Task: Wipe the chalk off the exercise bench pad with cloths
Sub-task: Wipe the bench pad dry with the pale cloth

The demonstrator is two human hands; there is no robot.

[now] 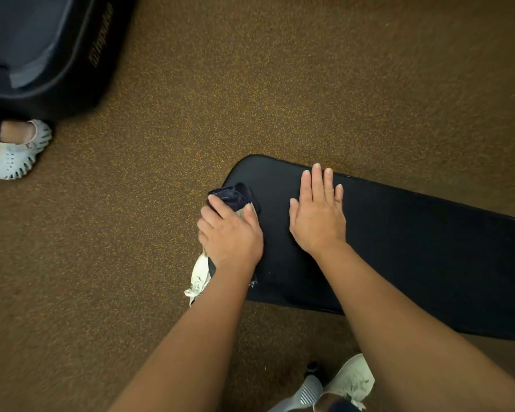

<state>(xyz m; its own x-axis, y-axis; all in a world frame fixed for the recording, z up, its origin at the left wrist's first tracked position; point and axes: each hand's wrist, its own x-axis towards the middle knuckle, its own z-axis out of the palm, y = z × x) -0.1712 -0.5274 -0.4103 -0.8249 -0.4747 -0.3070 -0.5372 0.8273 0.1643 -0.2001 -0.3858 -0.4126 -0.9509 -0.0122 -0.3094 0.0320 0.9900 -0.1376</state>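
The long black padded bench pad [399, 248] has open brown speckled floor [280, 84] beyond its rounded end, where the left hand [231, 233] clutches a dark navy bunched cloth [235, 196] at the edge and the right hand [318, 215] lies flat, fingers spread, empty.

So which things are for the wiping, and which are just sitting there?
For the job:
- bench pad
- dark cloth under the left hand
- right hand, flat on the pad, holding nothing

Just there:
- white clog on someone else's foot
- black machine, top left
- the person's own white shoes
- speckled floor
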